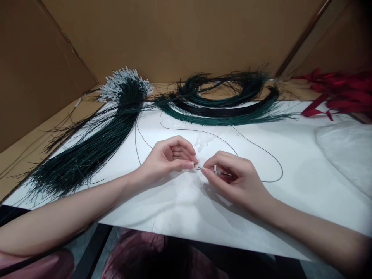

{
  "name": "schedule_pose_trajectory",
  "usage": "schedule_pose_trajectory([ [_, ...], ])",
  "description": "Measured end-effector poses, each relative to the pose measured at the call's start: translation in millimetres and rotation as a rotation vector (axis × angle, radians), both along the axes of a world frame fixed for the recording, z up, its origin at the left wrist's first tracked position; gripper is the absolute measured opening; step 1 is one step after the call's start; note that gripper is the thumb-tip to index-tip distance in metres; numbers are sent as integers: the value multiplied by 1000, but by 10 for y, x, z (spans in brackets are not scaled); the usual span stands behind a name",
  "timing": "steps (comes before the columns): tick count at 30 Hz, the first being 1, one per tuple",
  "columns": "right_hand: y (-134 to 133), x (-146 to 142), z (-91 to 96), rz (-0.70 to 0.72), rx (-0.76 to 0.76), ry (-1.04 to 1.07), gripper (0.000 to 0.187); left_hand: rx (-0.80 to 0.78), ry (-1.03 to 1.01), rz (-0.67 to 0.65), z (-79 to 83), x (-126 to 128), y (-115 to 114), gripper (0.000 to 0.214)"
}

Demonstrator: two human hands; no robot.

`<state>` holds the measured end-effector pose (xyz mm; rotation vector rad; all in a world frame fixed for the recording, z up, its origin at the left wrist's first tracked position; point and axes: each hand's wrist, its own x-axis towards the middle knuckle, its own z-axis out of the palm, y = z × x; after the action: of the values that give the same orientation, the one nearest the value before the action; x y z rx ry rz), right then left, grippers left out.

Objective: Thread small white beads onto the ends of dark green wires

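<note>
Pinching a thin, dark, flexible wire (198,168) between thumb and forefinger of the bare right hand (236,174), with small white beads (216,170) by its curled fingers. Bringing narrowed fingertips of the bare left hand (168,159) to the wire's end; cannot tell whether gripping it. Surrounded by a long dark-green wire bundle (93,149) left of the left hand and loose white plastic pieces (200,141) just beyond both.

Bundle (84,155), 9 o'clock: dark green; tips (109,89), 10 o'clock: white. Curved bundle (226,113), 1 o'clock: green with black bands. Wire (198,168), just off centre toward 5 o'clock: near-black. Beads (200,144), near centre toward 3: white. Sheet (180,209), 6 o'clock: plain white. Ribbons (345,93), between 2 and 3: red. Plastic (345,151), 3: cloudy white. Wall (180,38), 12: plain brown. Clothing (122,254), 7: pink.
</note>
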<state>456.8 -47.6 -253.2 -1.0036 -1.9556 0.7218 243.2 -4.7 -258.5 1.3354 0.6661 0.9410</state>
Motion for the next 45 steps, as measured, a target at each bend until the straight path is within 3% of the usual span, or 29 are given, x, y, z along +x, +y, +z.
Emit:
schedule_pose_trajectory([
  [8, -7, -14, 29, 2, -1, 14, 13, 35, 48, 1, 21, 8, -28, 23],
  [14, -23, -3, 42, -17, 14, 12, 13, 147, 172, 14, 67, -8, -35, 2],
  [27, -24, -14, 63, -25, 15, 36, 14, 121, 90, -37, 4, -5, -22, 23],
  [45, -29, -13, 41, -22, 38, 18, 13, 86, 82, -55, 17, -9, -41, 27],
])
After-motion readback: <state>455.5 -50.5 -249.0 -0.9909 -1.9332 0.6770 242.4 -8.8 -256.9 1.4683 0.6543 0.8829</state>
